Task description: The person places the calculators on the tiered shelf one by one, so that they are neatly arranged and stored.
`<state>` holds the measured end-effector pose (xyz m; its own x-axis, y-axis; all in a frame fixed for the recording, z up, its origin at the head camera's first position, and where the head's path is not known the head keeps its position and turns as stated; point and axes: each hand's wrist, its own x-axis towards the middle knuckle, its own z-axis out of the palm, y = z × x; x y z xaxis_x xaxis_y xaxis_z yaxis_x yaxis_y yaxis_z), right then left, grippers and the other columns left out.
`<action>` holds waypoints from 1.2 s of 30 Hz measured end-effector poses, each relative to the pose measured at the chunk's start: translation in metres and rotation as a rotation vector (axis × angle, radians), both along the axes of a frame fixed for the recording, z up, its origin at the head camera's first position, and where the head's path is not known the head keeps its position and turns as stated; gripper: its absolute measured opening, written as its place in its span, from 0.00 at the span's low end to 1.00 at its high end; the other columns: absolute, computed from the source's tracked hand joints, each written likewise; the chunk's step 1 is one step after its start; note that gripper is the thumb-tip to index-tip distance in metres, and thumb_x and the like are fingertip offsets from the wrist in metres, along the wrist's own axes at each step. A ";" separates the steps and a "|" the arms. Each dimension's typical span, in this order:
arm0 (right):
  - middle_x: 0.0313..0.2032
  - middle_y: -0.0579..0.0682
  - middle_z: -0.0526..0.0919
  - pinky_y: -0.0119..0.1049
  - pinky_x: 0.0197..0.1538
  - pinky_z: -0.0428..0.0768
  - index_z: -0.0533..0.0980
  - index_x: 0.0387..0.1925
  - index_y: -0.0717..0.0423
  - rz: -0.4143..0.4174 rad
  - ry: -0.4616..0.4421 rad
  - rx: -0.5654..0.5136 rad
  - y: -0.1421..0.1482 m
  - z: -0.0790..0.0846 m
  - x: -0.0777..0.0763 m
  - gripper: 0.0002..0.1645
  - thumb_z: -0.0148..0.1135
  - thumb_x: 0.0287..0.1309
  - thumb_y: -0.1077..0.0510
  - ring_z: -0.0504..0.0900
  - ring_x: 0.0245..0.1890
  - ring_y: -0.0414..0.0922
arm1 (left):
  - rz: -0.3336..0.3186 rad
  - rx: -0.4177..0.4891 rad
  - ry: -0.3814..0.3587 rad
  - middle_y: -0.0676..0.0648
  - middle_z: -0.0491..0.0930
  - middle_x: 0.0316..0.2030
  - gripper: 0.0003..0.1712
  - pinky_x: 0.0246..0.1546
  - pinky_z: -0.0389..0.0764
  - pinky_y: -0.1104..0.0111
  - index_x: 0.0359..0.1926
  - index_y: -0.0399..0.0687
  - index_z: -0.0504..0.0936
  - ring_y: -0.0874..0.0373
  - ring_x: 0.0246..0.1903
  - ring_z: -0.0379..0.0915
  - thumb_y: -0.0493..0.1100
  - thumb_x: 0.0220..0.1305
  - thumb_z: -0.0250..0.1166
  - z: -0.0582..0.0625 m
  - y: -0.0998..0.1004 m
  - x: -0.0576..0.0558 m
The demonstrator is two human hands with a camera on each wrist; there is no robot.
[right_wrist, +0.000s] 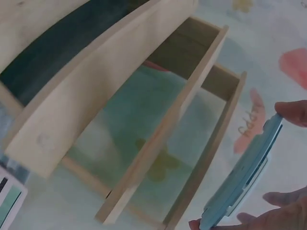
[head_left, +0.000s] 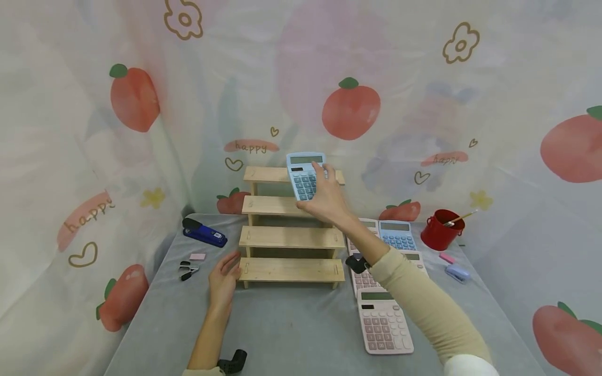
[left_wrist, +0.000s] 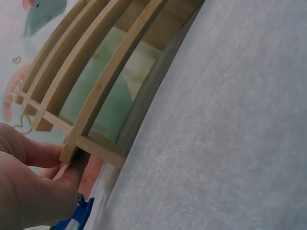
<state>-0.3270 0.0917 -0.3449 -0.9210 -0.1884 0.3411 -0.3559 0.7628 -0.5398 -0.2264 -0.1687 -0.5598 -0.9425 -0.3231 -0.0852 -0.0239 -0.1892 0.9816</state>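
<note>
Nearest the head camera, a cream sleeve [head_left: 428, 308] slants in from 4 o'clock, if you take the wooden stand [head_left: 291, 237] as the middle of the dial. Out of it comes the right hand [head_left: 329, 196], and I can see it grasping a light-blue calculator [head_left: 300, 183] between thumb and fingers, raised at 12 o'clock by the top step with its keys facing the person; whether it touches the wood, I can't tell. Down at 8 o'clock the left hand [head_left: 224, 277] grips the end of the lowest step. Also around 8 o'clock, farther out, lie a pink eraser [head_left: 197, 257] and a small black-handled tool [head_left: 189, 270], with a dark-blue stapler [head_left: 204, 233] at 9. Over at 4 to 5 o'clock, a white-and-pink calculator [head_left: 385, 329] lies on the grey cloth [head_left: 291, 324], more pale ones partly hidden by the arm behind it. Another blue calculator [head_left: 397, 237] sits at 3 o'clock, then a red bucket [head_left: 435, 236] holding a pencil, and a small pale-blue stapler [head_left: 457, 273] nearer 4, with a fruit-printed backdrop [head_left: 301, 62] behind it all
</note>
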 end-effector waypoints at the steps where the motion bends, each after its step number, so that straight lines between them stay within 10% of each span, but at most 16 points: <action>1: 0.79 0.61 0.48 0.60 0.54 0.78 0.51 0.82 0.49 -0.007 -0.007 -0.001 -0.008 0.000 -0.004 0.69 0.80 0.44 0.48 0.72 0.59 0.63 | 0.001 0.004 0.001 0.36 0.73 0.69 0.30 0.55 0.77 0.77 0.69 0.35 0.72 0.44 0.70 0.69 0.21 0.67 0.55 0.000 0.000 0.000; 21: 0.78 0.69 0.48 0.77 0.66 0.62 0.49 0.83 0.54 -0.234 -0.053 0.206 -0.137 -0.005 -0.053 0.65 0.72 0.53 0.40 0.58 0.67 0.85 | 0.010 0.021 0.009 0.34 0.73 0.69 0.32 0.50 0.79 0.79 0.69 0.33 0.72 0.40 0.69 0.70 0.19 0.65 0.55 -0.001 0.001 0.005; 28: 0.78 0.68 0.50 0.73 0.69 0.62 0.49 0.83 0.54 -0.289 -0.008 0.299 -0.142 -0.015 -0.053 0.61 0.65 0.61 0.32 0.61 0.67 0.83 | -0.013 0.032 0.019 0.33 0.71 0.70 0.32 0.54 0.79 0.76 0.71 0.32 0.70 0.39 0.70 0.68 0.20 0.66 0.56 0.001 0.005 0.005; 36: 0.80 0.65 0.47 0.70 0.72 0.58 0.50 0.82 0.53 -0.188 0.041 0.126 -0.113 -0.017 -0.034 0.65 0.73 0.56 0.32 0.52 0.76 0.73 | -0.002 0.026 0.006 0.35 0.72 0.70 0.30 0.52 0.78 0.79 0.70 0.34 0.71 0.41 0.70 0.69 0.21 0.67 0.56 0.001 0.000 0.000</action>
